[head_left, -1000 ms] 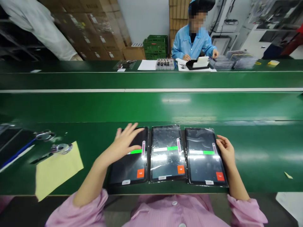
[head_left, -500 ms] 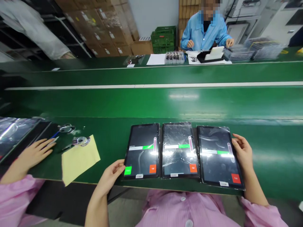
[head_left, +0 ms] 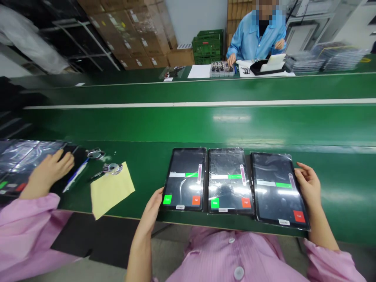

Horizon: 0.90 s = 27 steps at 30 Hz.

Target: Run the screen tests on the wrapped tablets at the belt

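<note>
Three tablets in clear film lie side by side near the bench's front edge, each screen lit with bars and coloured squares. At the lower left edge of the left tablet (head_left: 185, 182) is my left hand (head_left: 153, 205), closed on it with the fingertips partly hidden. The middle tablet (head_left: 227, 168) shows a green and a red square. My right hand (head_left: 309, 184) grips the right edge of the right tablet (head_left: 277, 172), fingers bent around the side. That tablet sits slightly askew and shows a red square only.
At left, a co-worker's hand (head_left: 51, 170) in a pink sleeve is over another tablet (head_left: 26, 156). Nearby lie a pen (head_left: 75, 175), a yellow paper (head_left: 113, 192) and small metallic parts (head_left: 113, 168). Across the green bench (head_left: 164, 121) sits a person in blue (head_left: 249, 37).
A green square now shows on the middle tablet. The neighbouring hand has let go of the pen and moved over the tablet at left. My hands stay at the outer tablets' edges.
</note>
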Tool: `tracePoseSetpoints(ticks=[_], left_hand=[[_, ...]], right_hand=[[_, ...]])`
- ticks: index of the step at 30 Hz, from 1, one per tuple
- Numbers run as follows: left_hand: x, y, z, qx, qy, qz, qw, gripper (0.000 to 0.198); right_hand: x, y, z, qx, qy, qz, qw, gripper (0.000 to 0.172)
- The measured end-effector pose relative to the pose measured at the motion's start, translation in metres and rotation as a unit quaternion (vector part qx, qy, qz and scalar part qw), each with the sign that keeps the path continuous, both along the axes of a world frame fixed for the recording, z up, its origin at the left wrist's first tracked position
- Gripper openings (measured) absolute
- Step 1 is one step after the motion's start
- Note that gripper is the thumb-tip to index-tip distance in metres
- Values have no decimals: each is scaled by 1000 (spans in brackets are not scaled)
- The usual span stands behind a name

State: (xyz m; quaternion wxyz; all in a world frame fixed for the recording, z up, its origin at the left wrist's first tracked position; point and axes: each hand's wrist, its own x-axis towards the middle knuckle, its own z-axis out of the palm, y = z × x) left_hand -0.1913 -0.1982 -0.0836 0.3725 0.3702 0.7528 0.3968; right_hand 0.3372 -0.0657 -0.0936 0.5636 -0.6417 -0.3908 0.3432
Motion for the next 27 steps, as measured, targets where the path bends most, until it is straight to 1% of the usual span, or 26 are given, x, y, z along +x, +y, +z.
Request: tracePoseSetpoints(ticks=[2,4,6,7,8,9,11,13,15,16,17,18,20,21,24,25,26,27], left_hand=[[2,-1,-3,11,8,-6,1000,74],[3,-2,-4,15,37,-2,999,76],[6,-4,-2,35,106,17,994,80],[9,-5,0,54,162,23,985,82],[15,-6,1,76,227,23,971,83],[22,-7,2,101,296,14,950,83],[41,-12,-2,158,413,-26,896,77],[63,-19,-14,236,493,-82,833,63],[81,-27,-31,307,541,-144,770,46],[88,-31,-40,330,549,-169,749,40],[92,-34,-48,342,551,-185,739,37],[96,-37,-54,344,550,-190,737,35],[100,-38,-59,334,566,-177,733,31],[102,-37,-59,329,587,-167,721,29],[106,-31,-53,336,649,-168,661,32],[107,-29,-51,339,658,-173,650,34],[107,-28,-51,339,661,-175,646,35],[107,-28,-52,334,661,-175,649,36]], right_hand=[[-1,0,1,3,-1,-2,1000,61],[-2,0,1,3,-2,-2,1000,61],[-2,0,1,3,-5,0,1000,61],[-2,-1,1,4,-7,0,1000,60],[-1,-1,0,5,-9,-1,1000,60],[-1,-1,0,7,-10,-2,1000,60],[0,-1,-3,10,-9,-5,1000,61],[1,0,-6,12,-7,-4,1000,61],[2,0,-8,16,-10,-2,1000,61],[2,0,-9,19,-12,-2,1000,61],[2,0,-10,21,-15,-2,1000,61],[2,0,-11,23,-16,-2,1000,61],[2,0,-10,23,-13,0,1000,59],[1,0,-10,23,-10,2,1000,59],[1,0,-9,26,-6,7,1000,56],[1,-1,-8,27,-7,9,1000,55],[1,-1,-8,28,-8,12,1000,54],[1,-1,-8,28,-8,14,999,54]])
